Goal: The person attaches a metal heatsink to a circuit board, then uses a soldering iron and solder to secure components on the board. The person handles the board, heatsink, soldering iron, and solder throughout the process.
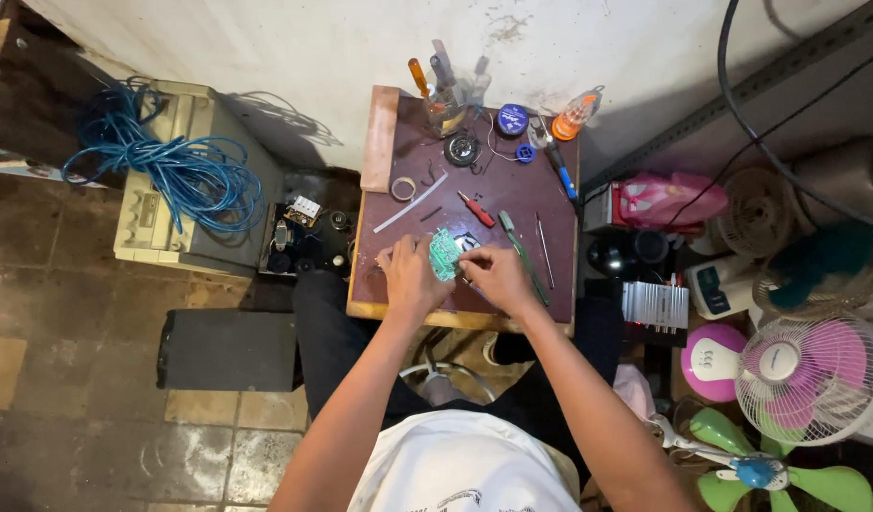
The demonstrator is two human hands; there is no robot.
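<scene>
- While the left hand (410,276) grips the green circuit board (444,254) by its left edge, the board sits tilted just above the near part of the surface (512,194).
- right hand (496,273) is curled closed right beside the board, touching its right side
- whatever those fingers pinch is too small to tell

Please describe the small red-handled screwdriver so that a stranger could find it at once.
On the small brown table against the wall, look just beyond the two hands holding a green circuit board. The red-handled screwdriver lies there alone, the only short red tool.
</scene>
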